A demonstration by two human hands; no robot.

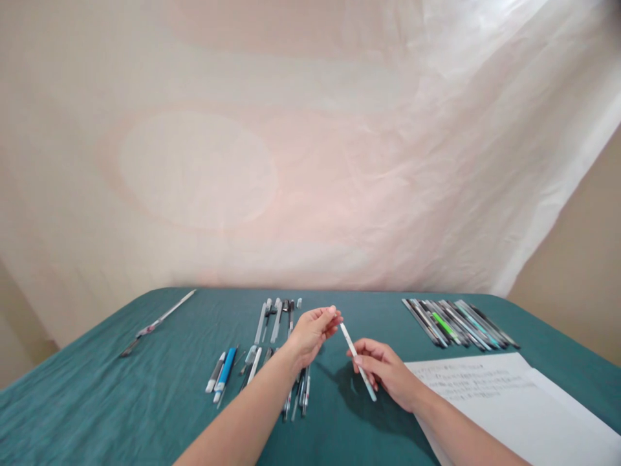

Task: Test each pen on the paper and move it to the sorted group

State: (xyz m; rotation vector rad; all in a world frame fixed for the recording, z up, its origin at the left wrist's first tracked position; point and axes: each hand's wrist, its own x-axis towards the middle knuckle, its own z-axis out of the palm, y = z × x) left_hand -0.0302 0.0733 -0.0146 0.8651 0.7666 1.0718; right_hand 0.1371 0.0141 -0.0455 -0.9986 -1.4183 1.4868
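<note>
My right hand [388, 372] is closed round a slim white pen [358, 360] with a pale teal end, held slanted above the teal tablecloth [121, 401]. My left hand [313, 333] hovers just left of the pen's upper tip, its fingers curled in a pinch; whether anything small sits in them I cannot make out. Directly under and left of my left arm lies a loose group of pens and pen parts [272, 349], white, black and blue.
A tidy row of several pens [456, 323] lies at the far right of the table. White paper sheets with writing [509, 408] rest at the front right. A long thin pen [158, 323] lies alone at the far left. A creased white sheet [291, 162] hangs behind.
</note>
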